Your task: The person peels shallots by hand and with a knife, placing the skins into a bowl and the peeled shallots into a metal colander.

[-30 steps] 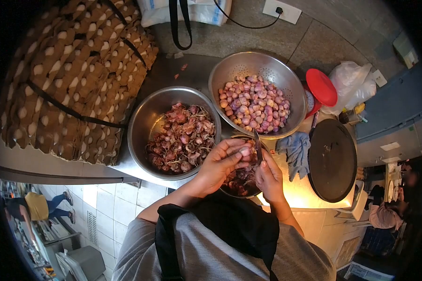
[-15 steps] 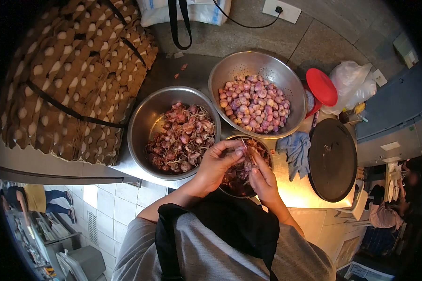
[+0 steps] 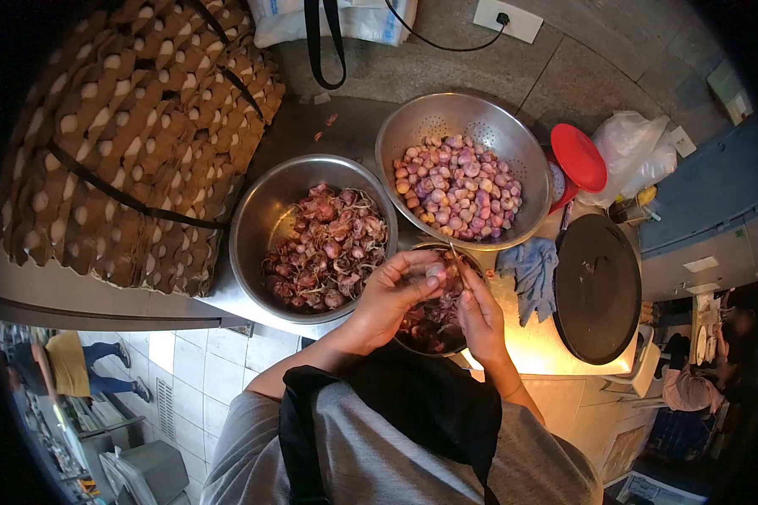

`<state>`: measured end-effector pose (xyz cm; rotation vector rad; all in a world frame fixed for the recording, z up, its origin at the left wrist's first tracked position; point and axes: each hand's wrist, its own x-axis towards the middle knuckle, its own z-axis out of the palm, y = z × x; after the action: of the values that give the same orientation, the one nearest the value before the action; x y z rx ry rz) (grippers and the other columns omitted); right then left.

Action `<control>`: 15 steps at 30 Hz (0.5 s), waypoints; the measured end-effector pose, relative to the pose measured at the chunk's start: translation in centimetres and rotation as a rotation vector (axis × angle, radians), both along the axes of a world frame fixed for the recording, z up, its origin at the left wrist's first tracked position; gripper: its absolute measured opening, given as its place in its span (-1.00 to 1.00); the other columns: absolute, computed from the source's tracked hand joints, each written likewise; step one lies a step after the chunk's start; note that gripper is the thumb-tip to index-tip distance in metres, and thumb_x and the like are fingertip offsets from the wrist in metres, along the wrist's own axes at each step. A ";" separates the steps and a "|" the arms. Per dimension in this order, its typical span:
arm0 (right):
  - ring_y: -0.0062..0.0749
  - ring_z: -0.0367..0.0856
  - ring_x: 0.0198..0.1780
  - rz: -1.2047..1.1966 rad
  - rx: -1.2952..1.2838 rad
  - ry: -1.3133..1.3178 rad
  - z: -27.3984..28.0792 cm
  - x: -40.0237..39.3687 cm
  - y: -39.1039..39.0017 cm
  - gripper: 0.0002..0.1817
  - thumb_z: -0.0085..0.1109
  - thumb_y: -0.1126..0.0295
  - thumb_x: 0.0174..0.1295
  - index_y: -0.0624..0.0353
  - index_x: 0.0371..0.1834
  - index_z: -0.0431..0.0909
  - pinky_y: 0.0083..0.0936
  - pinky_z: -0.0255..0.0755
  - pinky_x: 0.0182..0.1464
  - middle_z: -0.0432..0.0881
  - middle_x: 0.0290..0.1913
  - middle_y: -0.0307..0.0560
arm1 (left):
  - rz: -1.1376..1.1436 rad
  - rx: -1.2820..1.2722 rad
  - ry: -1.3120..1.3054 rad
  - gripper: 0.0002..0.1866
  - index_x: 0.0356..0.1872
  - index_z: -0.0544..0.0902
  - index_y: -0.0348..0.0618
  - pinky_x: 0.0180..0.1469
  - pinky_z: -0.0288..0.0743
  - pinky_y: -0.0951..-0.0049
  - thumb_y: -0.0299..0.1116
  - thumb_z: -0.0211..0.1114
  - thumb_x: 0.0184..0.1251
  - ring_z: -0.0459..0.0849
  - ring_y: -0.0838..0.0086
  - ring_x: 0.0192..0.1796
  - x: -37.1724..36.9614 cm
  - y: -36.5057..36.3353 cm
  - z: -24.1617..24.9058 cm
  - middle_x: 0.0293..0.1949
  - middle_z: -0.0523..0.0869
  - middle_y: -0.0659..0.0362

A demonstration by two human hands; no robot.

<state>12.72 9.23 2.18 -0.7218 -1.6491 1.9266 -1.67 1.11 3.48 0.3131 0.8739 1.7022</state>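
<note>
My left hand is closed around a small shallot, pinched between thumb and fingers. In my right hand is a thin small knife, its blade pointing up beside the shallot. Both hands are over a smaller metal bowl of shallot skins, which they partly cover. To the left stands a wide metal bowl heaped with unpeeled shallots, roots still on. Beyond the hands, a metal colander holds peeled shallots.
Stacked egg trays tied with black straps fill the left. A blue-grey cloth, a round black tray, a red scale and plastic bags are on the right. Other people appear at both edges.
My right hand has turned more upright and shifted slightly right, with the knife blade now showing above its fingers. My left hand has moved a little to the right, still gripping the shallot.
</note>
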 end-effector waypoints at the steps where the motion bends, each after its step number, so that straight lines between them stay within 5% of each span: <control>1: -0.79 0.18 -0.47 -0.016 -0.008 0.005 0.0 0.0 0.1 -0.58 -0.18 0.40 0.31 0.21 0.24 0.19 -0.86 0.13 -0.44 0.41 -0.02 -0.27 | -0.006 0.003 -0.010 -0.71 -0.05 0.43 -0.19 -0.01 0.45 0.51 -0.53 0.16 0.17 0.55 0.52 -0.09 0.0 0.0 0.2 -0.17 0.57 0.18; 8: -0.81 0.09 -0.59 0.112 -0.065 0.075 0.7 0.5 -0.1 -0.56 -0.23 0.42 0.32 0.20 0.28 0.11 -0.84 0.02 -0.56 0.34 -0.47 -0.41 | 0.023 0.020 -0.039 -0.71 -0.05 0.41 -0.18 -0.01 0.45 0.50 -0.55 0.14 0.18 0.54 0.52 -0.07 0.0 0.1 -0.2 -0.15 0.57 0.17; 15: -0.76 0.08 -0.66 0.146 -0.143 0.096 0.9 0.1 -0.6 -0.54 -0.24 0.35 0.33 0.20 0.29 0.08 -0.81 0.00 -0.60 0.18 -0.63 -0.40 | 0.036 0.039 0.000 -0.75 -0.10 0.42 -0.19 0.00 0.44 0.49 -0.56 0.13 0.19 0.53 0.53 -0.07 0.2 0.2 -0.5 -0.15 0.56 0.16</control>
<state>12.80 8.64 3.05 -0.5662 -1.5568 2.1643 -1.48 1.26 3.00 0.3249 0.8520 1.7544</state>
